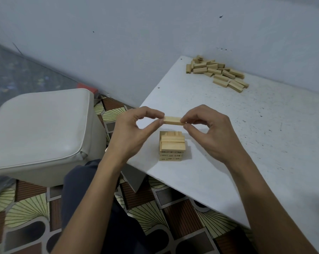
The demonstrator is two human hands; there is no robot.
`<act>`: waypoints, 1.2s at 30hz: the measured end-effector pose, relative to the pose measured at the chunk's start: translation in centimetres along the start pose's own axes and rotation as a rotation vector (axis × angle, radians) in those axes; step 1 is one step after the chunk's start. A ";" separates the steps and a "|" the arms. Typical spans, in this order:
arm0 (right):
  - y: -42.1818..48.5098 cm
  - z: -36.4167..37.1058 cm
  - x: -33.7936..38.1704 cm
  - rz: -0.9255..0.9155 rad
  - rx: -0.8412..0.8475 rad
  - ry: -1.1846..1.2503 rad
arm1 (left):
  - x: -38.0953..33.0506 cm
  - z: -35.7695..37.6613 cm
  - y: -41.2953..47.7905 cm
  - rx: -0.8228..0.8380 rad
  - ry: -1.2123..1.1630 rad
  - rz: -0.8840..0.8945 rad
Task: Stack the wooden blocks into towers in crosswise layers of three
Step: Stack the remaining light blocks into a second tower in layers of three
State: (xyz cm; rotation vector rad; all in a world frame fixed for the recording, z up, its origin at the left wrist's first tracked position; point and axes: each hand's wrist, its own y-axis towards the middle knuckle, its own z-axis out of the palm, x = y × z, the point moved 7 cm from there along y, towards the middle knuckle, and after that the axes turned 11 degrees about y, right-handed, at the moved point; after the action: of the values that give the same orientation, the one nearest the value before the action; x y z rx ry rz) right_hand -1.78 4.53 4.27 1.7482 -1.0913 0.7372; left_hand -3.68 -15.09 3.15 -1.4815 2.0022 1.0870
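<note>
left grip (134, 133) + right grip (212, 133): each pinching one end of block (173, 120) | block above tower (172, 146), frame centre | risk: uneven release could tilt block, nudging top layer askew

Readable text: none
Lower blocks of the tower (172, 156): dark printed marks on the side faces; too small and blurred to read
Pile (217, 73) of loose blocks: dark marks on two block ends; illegible
</note>
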 end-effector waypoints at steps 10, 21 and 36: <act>-1.4 0.5 -0.5 0.031 0.012 0.073 | 0.2 0.1 -1.5 0.024 0.021 -0.021; -1.7 0.7 -1.0 0.041 0.023 0.049 | 0.7 0.4 -2.0 0.068 0.048 -0.026; -4.3 2.2 -1.7 0.193 0.187 0.005 | 0.9 1.8 -4.4 0.285 0.052 0.039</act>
State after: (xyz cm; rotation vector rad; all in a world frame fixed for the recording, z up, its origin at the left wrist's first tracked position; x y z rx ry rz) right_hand 1.44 3.91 0.27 1.8112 -1.2329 0.9886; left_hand -0.10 -14.76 -0.13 -1.3380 2.1260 0.7461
